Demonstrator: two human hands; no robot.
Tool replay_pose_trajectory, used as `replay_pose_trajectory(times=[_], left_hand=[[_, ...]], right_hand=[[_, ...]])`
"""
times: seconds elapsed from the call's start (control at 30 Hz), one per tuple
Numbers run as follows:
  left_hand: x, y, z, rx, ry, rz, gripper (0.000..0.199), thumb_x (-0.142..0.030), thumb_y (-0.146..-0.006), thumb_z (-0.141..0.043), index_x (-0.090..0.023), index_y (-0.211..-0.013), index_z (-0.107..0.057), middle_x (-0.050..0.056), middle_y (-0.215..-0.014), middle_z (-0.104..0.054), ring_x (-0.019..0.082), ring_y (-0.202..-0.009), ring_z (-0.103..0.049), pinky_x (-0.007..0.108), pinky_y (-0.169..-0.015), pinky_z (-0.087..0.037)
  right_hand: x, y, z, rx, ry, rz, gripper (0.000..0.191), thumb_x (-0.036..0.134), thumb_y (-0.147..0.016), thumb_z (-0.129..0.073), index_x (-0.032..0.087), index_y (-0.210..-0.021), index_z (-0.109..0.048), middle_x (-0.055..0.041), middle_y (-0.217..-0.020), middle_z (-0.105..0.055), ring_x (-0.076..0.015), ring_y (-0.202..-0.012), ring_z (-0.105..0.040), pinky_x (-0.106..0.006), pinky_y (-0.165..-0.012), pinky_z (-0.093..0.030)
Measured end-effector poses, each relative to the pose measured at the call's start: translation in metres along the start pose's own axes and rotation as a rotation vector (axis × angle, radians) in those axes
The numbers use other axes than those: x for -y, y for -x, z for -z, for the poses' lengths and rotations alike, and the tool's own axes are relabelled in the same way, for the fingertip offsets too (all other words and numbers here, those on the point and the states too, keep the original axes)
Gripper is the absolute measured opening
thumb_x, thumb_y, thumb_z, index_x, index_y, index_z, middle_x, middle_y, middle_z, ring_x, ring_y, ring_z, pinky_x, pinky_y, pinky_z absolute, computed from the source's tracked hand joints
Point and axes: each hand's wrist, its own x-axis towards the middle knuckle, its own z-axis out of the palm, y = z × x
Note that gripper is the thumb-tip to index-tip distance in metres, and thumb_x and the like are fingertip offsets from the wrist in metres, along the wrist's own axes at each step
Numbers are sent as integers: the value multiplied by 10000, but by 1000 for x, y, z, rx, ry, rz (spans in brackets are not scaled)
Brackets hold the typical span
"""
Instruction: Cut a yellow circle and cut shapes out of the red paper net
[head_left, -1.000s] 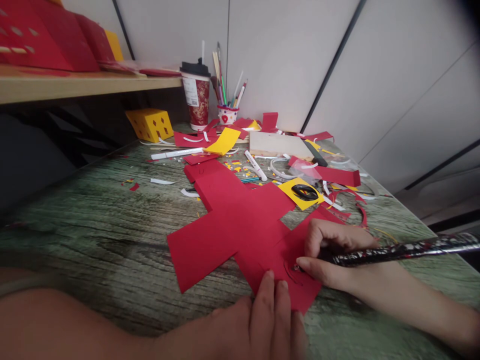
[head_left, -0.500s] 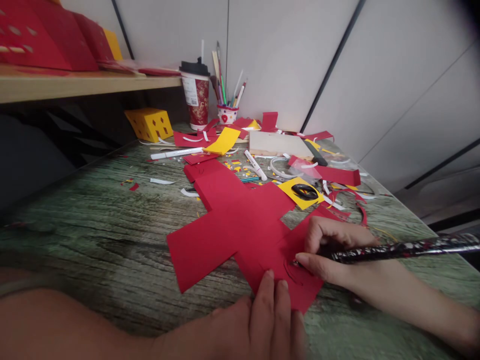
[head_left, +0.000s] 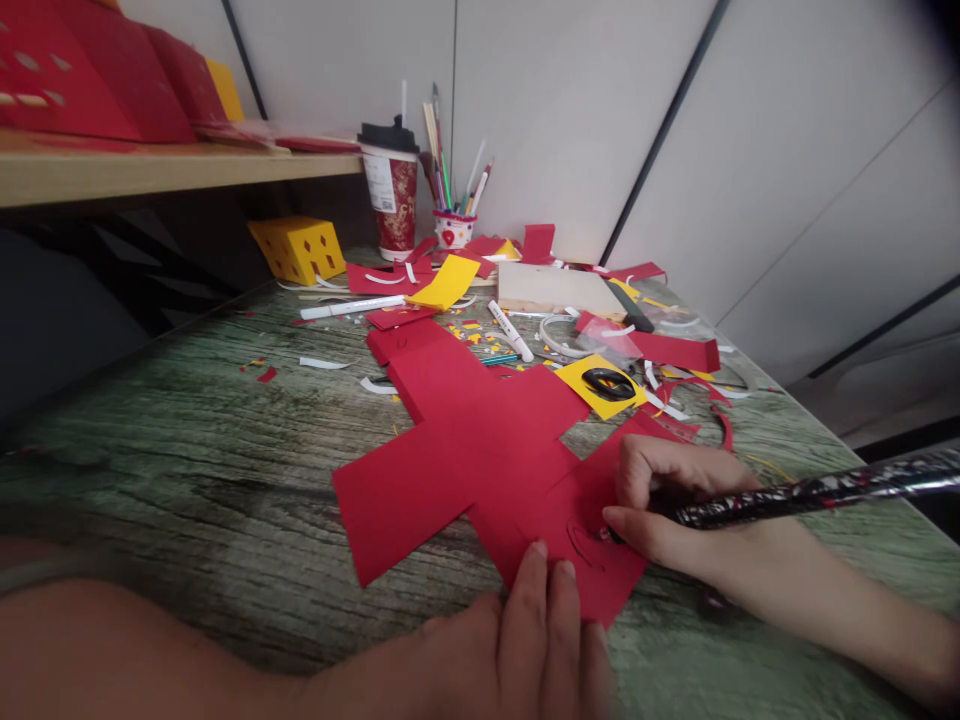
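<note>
A red cross-shaped piece of paper point(head_left: 495, 440) lies on the table, its flaps spread out. My left hand point(head_left: 525, 640) rests on its near flap, fingers stretched out and fingertips pressing the paper. Between the thumb and fingers of my right hand point(head_left: 675, 510) is a pen point(head_left: 825, 490) with a dark, patterned barrel, its rear end reaching past the right edge of the view. The pen's tip is at the near flap, beside a thin curved dark line drawn there. My fingers partly hide the tip.
Paper scraps, a white marker point(head_left: 510, 330), a yellow square point(head_left: 604, 385) with black scissor handles on it and a wooden board point(head_left: 559, 288) lie behind the red paper. Farther back stand a lidded cup point(head_left: 394, 190), a pen pot point(head_left: 454, 230) and a yellow box point(head_left: 300, 250).
My right hand and the pen tip have shifted slightly right, away from the curved line, which now shows more of its upper end. My left hand and the red paper stay put.
</note>
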Motion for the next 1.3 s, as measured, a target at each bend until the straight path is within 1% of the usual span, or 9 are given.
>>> replay_pose_trajectory(times=[0.23, 0.43, 0.57, 0.77, 0.9, 1.0, 1.2, 1.3], left_hand=[[0, 0, 2, 6, 2, 17, 289, -93, -778, -431, -201, -1023, -541, 10, -989, -620, 134, -858, -588, 172, -495, -468], [2, 0, 1, -6, 2, -13, 291, -87, -786, -410, -194, -1026, -537, 14, -988, -619, 139, -857, -591, 168, -483, -470], [2, 0, 2, -10, 12, -25, 287, -99, -786, -422, -186, -1035, -536, 20, -1001, -614, 141, -865, -588, 167, -492, -474], [2, 0, 3, 1, 36, 13, 283, -81, -783, -422, -186, -1015, -547, 19, -993, -617, 140, -857, -590, 171, -498, -481], [0, -1, 3, -11, 33, 27, 283, -71, -780, -422, -183, -1007, -548, 22, -975, -623, 146, -856, -592, 174, -473, -476], [0, -2, 4, -3, 20, 33, 281, -77, -785, -420, -193, -1005, -550, 14, -976, -623, 144, -855, -592, 176, -484, -481], [1, 0, 4, -17, 39, 10, 293, -62, -781, -418, -176, -1020, -544, 23, -980, -622, 141, -850, -593, 172, -491, -481], [0, 1, 4, -8, 47, 27, 289, -62, -782, -420, -174, -1018, -544, 25, -984, -620, 145, -840, -597, 174, -474, -476]], right_hand=[[-1, 4, 0, -15, 38, -9, 247, 151, -728, -538, 200, -551, -374, 69, -506, -384, -77, -459, -326, -195, -389, -252], [-4, 4, -1, -56, 59, -18, 263, 176, -748, -537, 199, -551, -364, 77, -495, -366, -70, -441, -308, -190, -378, -231], [-5, 3, -1, -68, 57, -27, 238, 204, -774, -526, 201, -581, -387, 74, -515, -396, -68, -445, -335, -186, -380, -242], [-3, 4, -2, -122, 95, -34, 236, 229, -781, -523, 205, -593, -381, 73, -514, -389, -76, -453, -320, -201, -384, -229], [-3, 3, -2, -137, 116, -21, 237, 231, -778, -518, 207, -591, -374, 68, -520, -398, -83, -465, -332, -208, -396, -241], [-3, 2, -2, -140, 130, -22, 241, 235, -776, -517, 208, -588, -368, 69, -516, -396, -83, -463, -330, -204, -394, -244], [-1, 2, -3, -148, 170, -53, 235, 245, -769, -513, 209, -587, -370, 65, -511, -398, -85, -461, -330, -202, -392, -254], [0, 2, -3, -165, 172, -65, 244, 222, -757, -514, 209, -572, -356, 67, -501, -383, -86, -458, -323, -201, -391, -251]])
